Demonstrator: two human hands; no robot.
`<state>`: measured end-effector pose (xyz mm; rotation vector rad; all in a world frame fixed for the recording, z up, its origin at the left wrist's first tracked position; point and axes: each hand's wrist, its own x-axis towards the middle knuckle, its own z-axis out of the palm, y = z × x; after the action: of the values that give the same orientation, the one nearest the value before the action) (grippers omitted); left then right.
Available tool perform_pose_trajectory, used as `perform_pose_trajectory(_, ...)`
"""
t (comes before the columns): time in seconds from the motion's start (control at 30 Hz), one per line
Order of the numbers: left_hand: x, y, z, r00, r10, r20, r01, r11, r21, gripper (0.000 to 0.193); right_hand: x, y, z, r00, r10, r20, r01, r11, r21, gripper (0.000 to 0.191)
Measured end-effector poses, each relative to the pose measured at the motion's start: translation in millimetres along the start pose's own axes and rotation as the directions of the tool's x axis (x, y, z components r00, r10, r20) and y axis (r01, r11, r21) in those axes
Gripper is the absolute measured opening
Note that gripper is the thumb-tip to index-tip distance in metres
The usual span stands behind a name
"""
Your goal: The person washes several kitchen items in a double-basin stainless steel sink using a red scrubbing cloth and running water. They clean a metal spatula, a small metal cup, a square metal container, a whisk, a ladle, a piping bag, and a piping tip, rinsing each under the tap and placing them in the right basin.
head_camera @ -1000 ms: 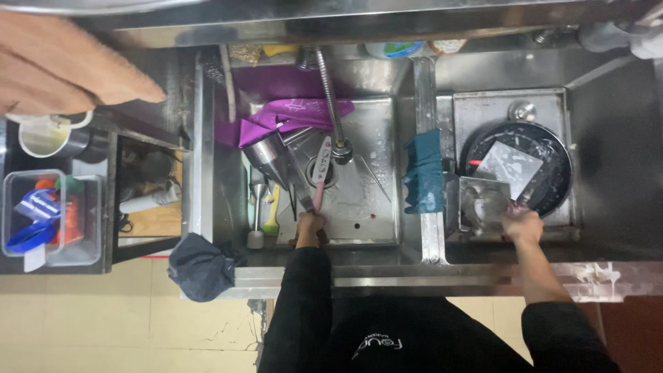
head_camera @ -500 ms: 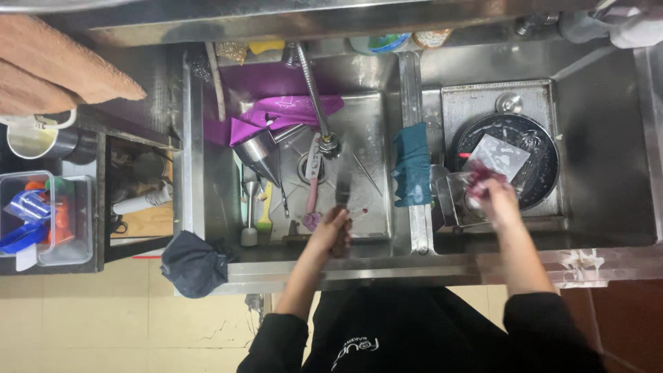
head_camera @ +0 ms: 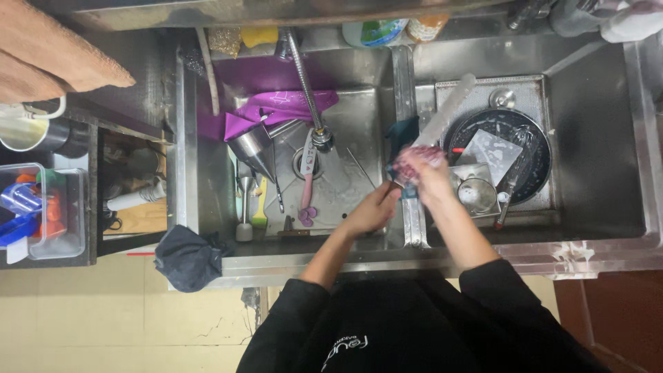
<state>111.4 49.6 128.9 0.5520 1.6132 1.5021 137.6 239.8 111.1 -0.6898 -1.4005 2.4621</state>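
My left hand (head_camera: pixel 373 209) grips the handle end of a long knife over the divider between the two sink basins. Its pale blade (head_camera: pixel 447 112) points up and to the right, over the right basin. My right hand (head_camera: pixel 429 181) is closed on a pink mesh scrubber (head_camera: pixel 418 156) that is pressed against the blade near the handle. The two hands almost touch. The handle itself is hidden inside my left hand.
The left basin (head_camera: pixel 352 117) holds a steel funnel (head_camera: pixel 252 148), a purple mat (head_camera: pixel 276 103), a pink utensil (head_camera: pixel 306 181) and the faucet hose (head_camera: pixel 304 83). The right basin holds a soapy black pan (head_camera: pixel 535 148) and a metal cup (head_camera: pixel 476 195). A dark cloth (head_camera: pixel 186 257) hangs on the front rim.
My left hand lifted the knife out of the left basin and moved right. My right hand brought the scrubber left from the pan, and both now meet over the divider.
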Motion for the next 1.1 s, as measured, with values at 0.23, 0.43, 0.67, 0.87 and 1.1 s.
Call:
perform_pose_trajectory(0.23,-29.5,10.2,15.9,0.976,-0.173,0.133,0.167,0.984,0.054,0.044,65.5,-68.3,-101.5,0.916,-0.238,-0.323,0.276,0.958,0.077,0.017)
perform_pose_trajectory(0.43,3.6,-40.0,32.0,0.898,-0.31,0.313,0.295,0.951,0.094,0.042,67.5,-99.2,-204.9,0.71,-0.474,-0.521,0.407,0.88,-0.245,0.018)
perform_pose_trajectory(0.67,54.9,-139.6,51.0,0.912,-0.043,0.408,0.071,0.996,-0.055,0.04,9.9,-77.0,-224.6,0.917,-0.244,-0.314,0.216,0.969,-0.123,0.014)
perform_pose_trajectory(0.87,53.8,-147.3,-106.0,0.842,-0.024,-0.54,0.424,0.649,0.632,0.032,-52.1,-50.9,-203.5,0.946,-0.016,-0.322,0.069,0.986,0.154,0.011)
perform_pose_trajectory(1.1,30.6,-167.6,-134.2,0.739,0.043,-0.673,0.548,0.542,0.637,0.051,-101.0,-30.0,-150.0,0.972,-0.047,-0.23,0.042,0.999,-0.026,0.029)
